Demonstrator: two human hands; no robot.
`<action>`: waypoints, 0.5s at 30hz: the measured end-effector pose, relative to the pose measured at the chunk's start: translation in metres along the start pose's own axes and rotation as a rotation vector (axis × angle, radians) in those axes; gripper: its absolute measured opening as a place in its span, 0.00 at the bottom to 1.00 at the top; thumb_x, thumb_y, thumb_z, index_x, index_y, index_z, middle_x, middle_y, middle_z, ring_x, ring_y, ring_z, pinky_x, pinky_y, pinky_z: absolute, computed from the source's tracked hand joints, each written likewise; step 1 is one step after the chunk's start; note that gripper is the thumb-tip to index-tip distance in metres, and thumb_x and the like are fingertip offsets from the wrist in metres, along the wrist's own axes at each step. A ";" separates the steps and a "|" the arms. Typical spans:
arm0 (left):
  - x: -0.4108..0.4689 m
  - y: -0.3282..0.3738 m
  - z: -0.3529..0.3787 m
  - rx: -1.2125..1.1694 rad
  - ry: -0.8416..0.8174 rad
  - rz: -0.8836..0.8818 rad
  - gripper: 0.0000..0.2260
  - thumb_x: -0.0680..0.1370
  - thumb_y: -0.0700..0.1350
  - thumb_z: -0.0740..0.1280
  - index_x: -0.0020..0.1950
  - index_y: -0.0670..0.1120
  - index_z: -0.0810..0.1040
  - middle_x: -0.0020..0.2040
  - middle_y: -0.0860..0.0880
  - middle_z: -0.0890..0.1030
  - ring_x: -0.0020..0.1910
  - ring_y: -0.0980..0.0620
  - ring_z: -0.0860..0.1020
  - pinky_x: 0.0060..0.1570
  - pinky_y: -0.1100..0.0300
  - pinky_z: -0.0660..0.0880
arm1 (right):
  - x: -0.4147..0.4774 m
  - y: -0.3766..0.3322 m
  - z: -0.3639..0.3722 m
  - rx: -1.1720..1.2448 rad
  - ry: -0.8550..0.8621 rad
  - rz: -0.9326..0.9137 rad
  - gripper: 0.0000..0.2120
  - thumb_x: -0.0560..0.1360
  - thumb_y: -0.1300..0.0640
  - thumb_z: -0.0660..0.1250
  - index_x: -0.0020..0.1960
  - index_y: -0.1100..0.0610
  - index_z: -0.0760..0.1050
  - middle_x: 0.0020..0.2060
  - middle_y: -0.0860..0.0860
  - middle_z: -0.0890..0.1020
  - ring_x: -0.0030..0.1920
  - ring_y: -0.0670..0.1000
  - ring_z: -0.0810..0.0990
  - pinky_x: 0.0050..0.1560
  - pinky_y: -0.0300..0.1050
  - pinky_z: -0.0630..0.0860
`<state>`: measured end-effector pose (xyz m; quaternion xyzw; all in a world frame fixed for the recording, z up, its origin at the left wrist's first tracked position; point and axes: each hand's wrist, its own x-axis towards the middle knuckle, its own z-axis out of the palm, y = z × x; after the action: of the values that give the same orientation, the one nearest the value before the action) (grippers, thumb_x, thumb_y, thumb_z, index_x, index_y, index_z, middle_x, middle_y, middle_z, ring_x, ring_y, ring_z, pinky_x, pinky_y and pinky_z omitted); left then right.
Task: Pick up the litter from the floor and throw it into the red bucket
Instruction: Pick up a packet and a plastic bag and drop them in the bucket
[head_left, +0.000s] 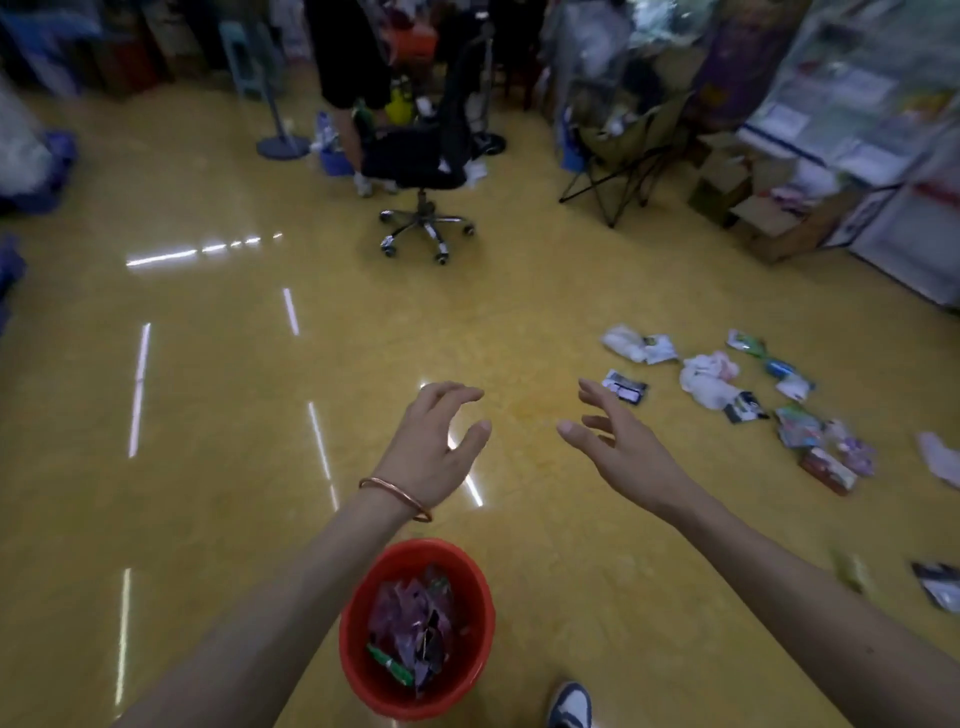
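Both hands are stretched out in front over the yellow floor (234, 364), empty, fingers loosely spread: the left hand (434, 447), with a copper bangle (396, 498) on its wrist, and the right hand (618, 441) beside it. The red bucket (358, 623) stands near, below the left forearm, with purple wrappers (410, 618) inside. The litter (737, 395) lies scattered on the floor to the right. A black office chair (421, 156) stands far off.
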<state>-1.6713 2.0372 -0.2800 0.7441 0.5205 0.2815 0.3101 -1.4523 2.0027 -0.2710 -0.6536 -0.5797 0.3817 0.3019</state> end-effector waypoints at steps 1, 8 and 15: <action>0.005 0.014 0.006 0.002 -0.026 0.041 0.16 0.78 0.49 0.63 0.65 0.49 0.71 0.65 0.51 0.68 0.65 0.55 0.66 0.64 0.65 0.61 | -0.010 0.002 -0.014 0.004 0.047 0.009 0.43 0.65 0.31 0.61 0.75 0.46 0.56 0.73 0.42 0.64 0.67 0.44 0.68 0.59 0.43 0.70; 0.036 0.120 0.067 -0.055 -0.216 0.268 0.21 0.77 0.51 0.63 0.69 0.50 0.66 0.67 0.51 0.65 0.64 0.58 0.65 0.57 0.74 0.55 | -0.071 0.029 -0.115 0.024 0.346 0.078 0.36 0.73 0.38 0.64 0.75 0.48 0.56 0.71 0.44 0.66 0.68 0.47 0.68 0.65 0.46 0.68; 0.066 0.231 0.148 -0.098 -0.316 0.444 0.19 0.77 0.49 0.63 0.68 0.51 0.67 0.64 0.52 0.65 0.59 0.57 0.67 0.55 0.74 0.57 | -0.127 0.069 -0.222 0.023 0.554 0.140 0.41 0.66 0.31 0.62 0.75 0.44 0.56 0.70 0.44 0.67 0.66 0.45 0.69 0.66 0.51 0.69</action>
<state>-1.4030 2.0133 -0.1960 0.8587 0.2757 0.2479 0.3540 -1.2322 1.8780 -0.1932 -0.7679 -0.4243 0.2147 0.4291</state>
